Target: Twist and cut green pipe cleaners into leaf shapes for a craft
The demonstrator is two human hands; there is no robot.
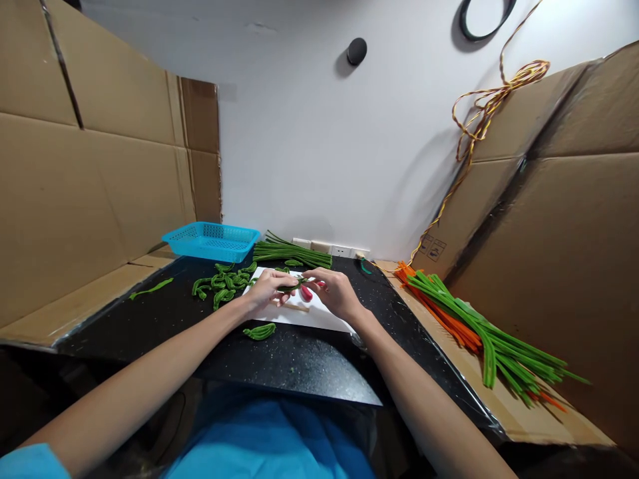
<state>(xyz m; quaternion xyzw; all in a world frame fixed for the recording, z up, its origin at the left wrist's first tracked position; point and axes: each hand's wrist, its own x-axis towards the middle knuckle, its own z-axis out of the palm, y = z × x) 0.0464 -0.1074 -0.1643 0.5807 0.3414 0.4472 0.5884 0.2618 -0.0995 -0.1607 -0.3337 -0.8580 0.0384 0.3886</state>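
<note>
Both hands meet over a white sheet (324,320) on the black table. My left hand (267,291) pinches a green pipe cleaner (294,286), bent into a small shape. The fingers of my right hand (333,293) close on its other end. Beneath the hands lie a red-handled tool (306,293), mostly hidden, and a thin wooden strip (294,307). One folded green pipe cleaner piece (260,331) rests in front of the sheet, near my left wrist. A heap of similar looped green pieces (222,283) lies left of my left hand.
A blue plastic basket (212,256) stands at the back left. Behind the sheet lies a bundle of dark green pipe cleaners (294,254). Light green stems (474,319) and orange stems (454,329) lie on cardboard at right. Cardboard walls (114,153) flank the table.
</note>
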